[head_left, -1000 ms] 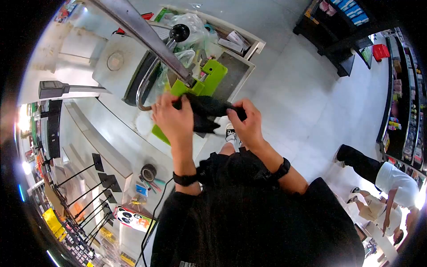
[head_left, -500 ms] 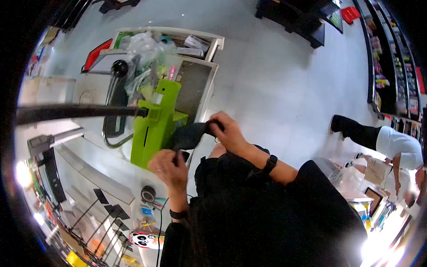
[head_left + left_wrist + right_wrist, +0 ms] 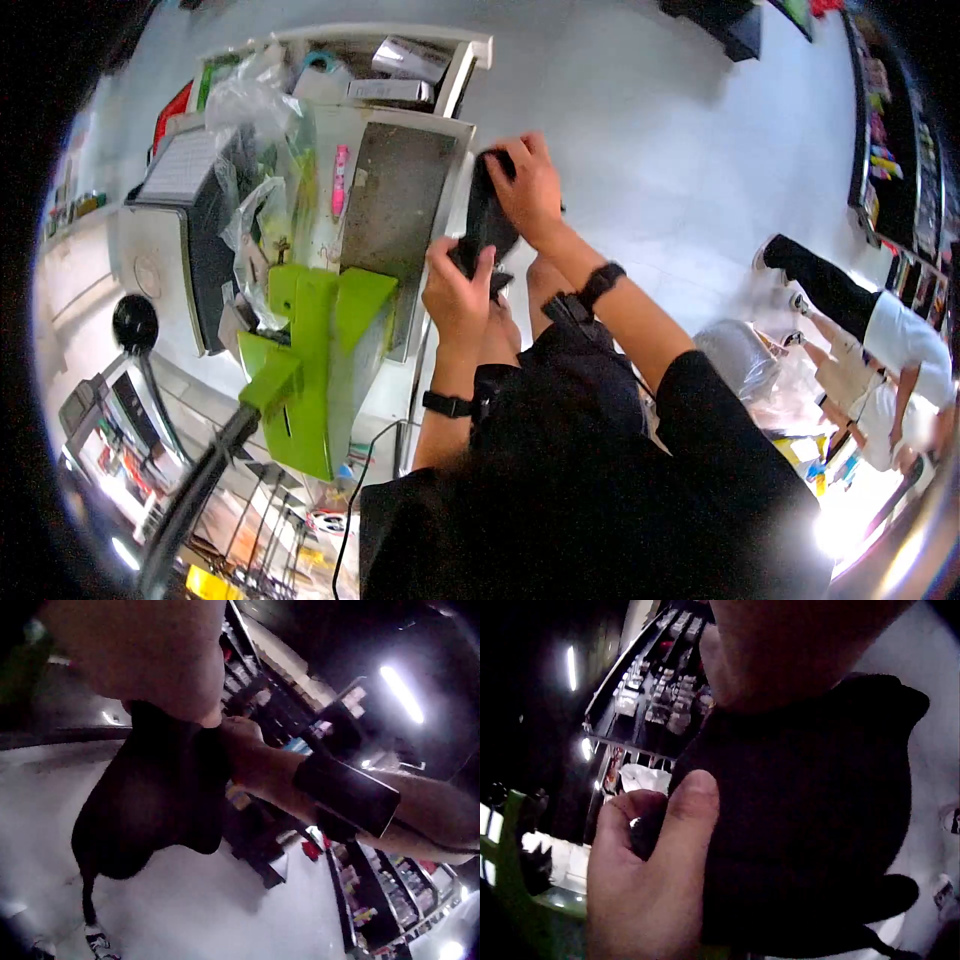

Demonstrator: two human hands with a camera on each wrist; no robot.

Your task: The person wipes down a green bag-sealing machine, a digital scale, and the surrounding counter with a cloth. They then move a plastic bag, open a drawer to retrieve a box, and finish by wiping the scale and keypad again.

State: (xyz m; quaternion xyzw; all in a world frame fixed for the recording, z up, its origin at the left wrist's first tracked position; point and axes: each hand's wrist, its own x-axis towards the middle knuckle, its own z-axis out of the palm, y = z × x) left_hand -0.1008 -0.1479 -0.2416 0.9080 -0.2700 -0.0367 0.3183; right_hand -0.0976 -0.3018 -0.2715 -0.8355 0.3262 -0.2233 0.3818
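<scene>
A black cloth item (image 3: 490, 215) is stretched between both hands, over the floor just right of the counter's edge. The left hand (image 3: 460, 295) pinches its lower end between thumb and fingers, and the right hand (image 3: 527, 190) grips the upper end. From the left wrist view, the dark fabric (image 3: 150, 795) hangs below a hand, with a thin strap-like part at its bottom. In the right wrist view the cloth (image 3: 810, 802) fills the middle, and the left hand (image 3: 652, 877) pinches its edge with the thumb on top. What the item is exactly, I cannot tell.
A green device (image 3: 315, 370) on a dark arm stands left of the hands. The counter holds plastic bags (image 3: 265, 130), a pink marker (image 3: 340, 180), a grey panel (image 3: 395, 200) and boxes (image 3: 390, 91). People (image 3: 900, 330) and shelves are at the right.
The head view has shifted, and the green device appears lower. Both hands have moved up and right in the picture with the cloth, which now runs more upright between them.
</scene>
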